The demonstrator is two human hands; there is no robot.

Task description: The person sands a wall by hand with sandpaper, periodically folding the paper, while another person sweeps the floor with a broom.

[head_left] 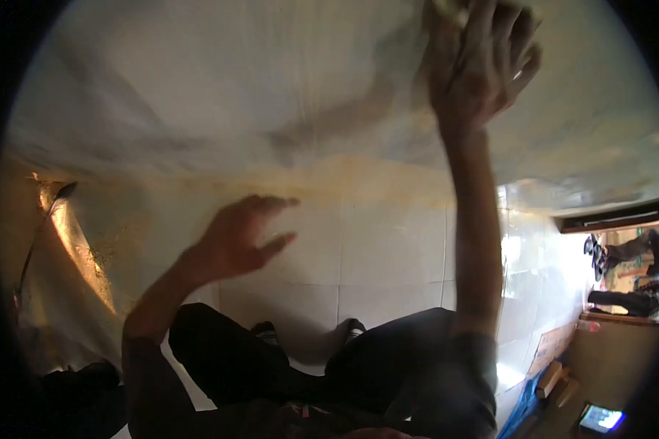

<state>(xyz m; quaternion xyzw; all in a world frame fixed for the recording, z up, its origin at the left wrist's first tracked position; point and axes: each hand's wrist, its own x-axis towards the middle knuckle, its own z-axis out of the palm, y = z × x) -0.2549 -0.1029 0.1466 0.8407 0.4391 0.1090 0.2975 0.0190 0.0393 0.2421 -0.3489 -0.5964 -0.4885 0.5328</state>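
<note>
My right hand reaches far forward onto a pale, smeared wall. Its fingers are bent and blurred by motion. A small pale thing shows by the thumb side at the top edge, too cut off and smeared to name. My left hand hangs in the air above the white tiled floor, with thumb and fingers apart and nothing between them. Below it are my bent knees in dark trousers.
At the left, light falls on a wrinkled sheet beside a thin dark cable. At the right, a doorway shows a person's dark-clothed legs. A lit screen and small wooden blocks lie at lower right.
</note>
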